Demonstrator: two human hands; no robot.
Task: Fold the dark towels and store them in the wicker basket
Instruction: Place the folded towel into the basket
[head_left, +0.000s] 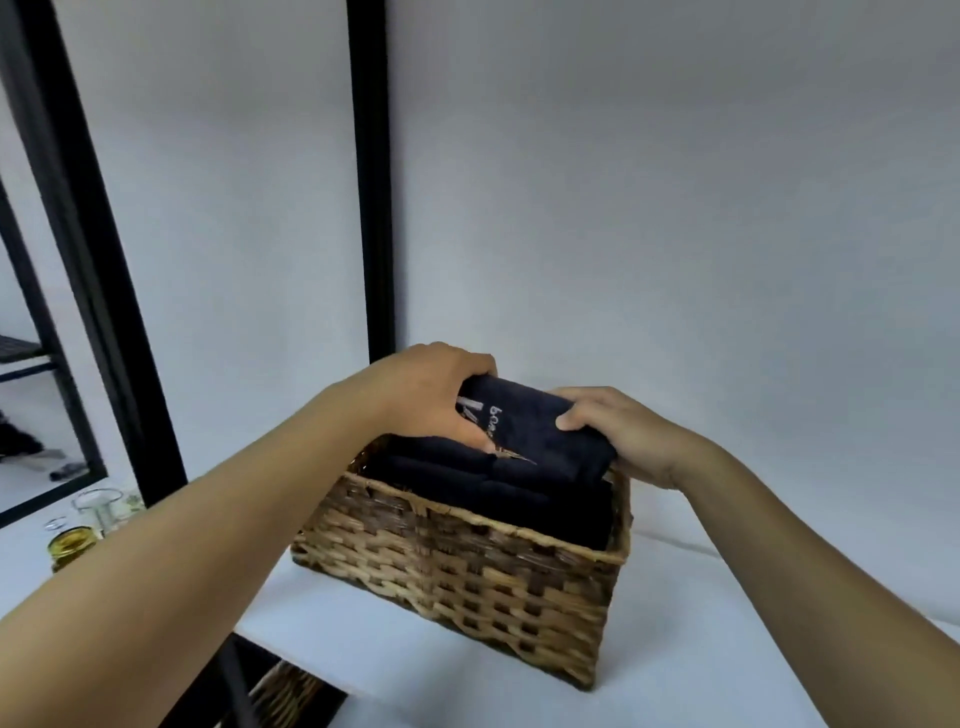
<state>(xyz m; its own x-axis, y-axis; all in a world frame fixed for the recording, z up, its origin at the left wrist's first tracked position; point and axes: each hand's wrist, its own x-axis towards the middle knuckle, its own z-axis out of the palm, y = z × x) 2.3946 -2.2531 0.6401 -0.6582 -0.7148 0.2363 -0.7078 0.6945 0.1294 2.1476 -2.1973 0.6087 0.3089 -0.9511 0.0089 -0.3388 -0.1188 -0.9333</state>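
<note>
Both hands hold one folded dark towel over the back part of the wicker basket. The left hand has its grip closed on the towel's left end, fingers curled over the top & thumb on the front. The right hand has its grip closed on the right end, fingers wrapped round the edge. The towel has some light stitched letters on it, too small to read. It sits higher than the basket rim, w/ its bottom touching the other towels.

More folded dark towels lie inside the basket, side by side, filling it almost to the top.

The basket stands on a white counter, near a gray wall. A black post goes up behind the basket.

On the far left, lower down, there's a jar w/ a yellow lid & a clear glass cup next to it. A mirror w/ a black frame leans there too.
</note>
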